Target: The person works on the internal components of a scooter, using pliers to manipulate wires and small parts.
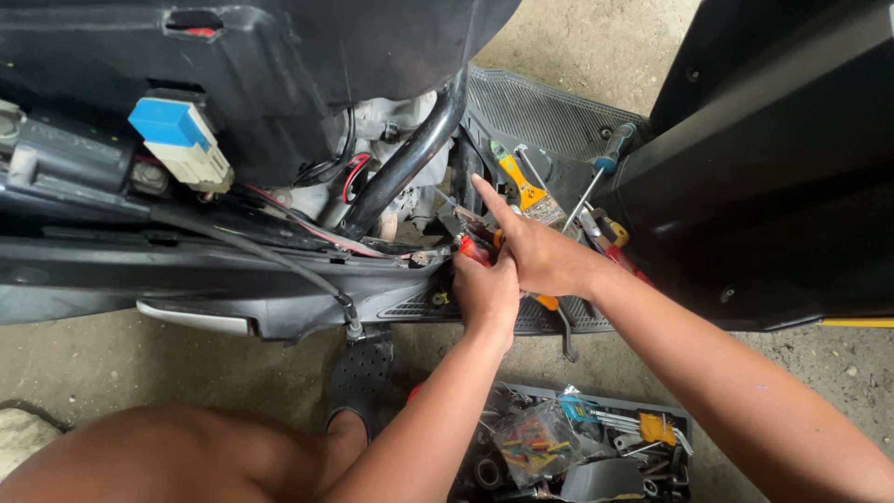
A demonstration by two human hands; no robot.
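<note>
1. Standing beside the person, I see at the far left the opened body of a scooter, with a blue and white relay block fixed among black cables.
2. A black frame tube runs down from the top toward the middle, and red wires lie just beside it.
3. In the middle, the left hand is closed in a fist around red-handled pliers; only the red grip shows above the fingers.
4. The pliers are at the edge of the scooter's footboard, close to the open wiring.
5. The right hand rests on top of the left hand, touching it. Its index finger is stretched straight, pointing up-left, and the other fingers are curled. I cannot tell if it grips anything.
6. On the footboard behind the hands lie a yellow-handled paintbrush and a blue-handled screwdriver.
7. Low at the right, an open toolbox stands on the concrete floor, full of small parts and keys.
</note>
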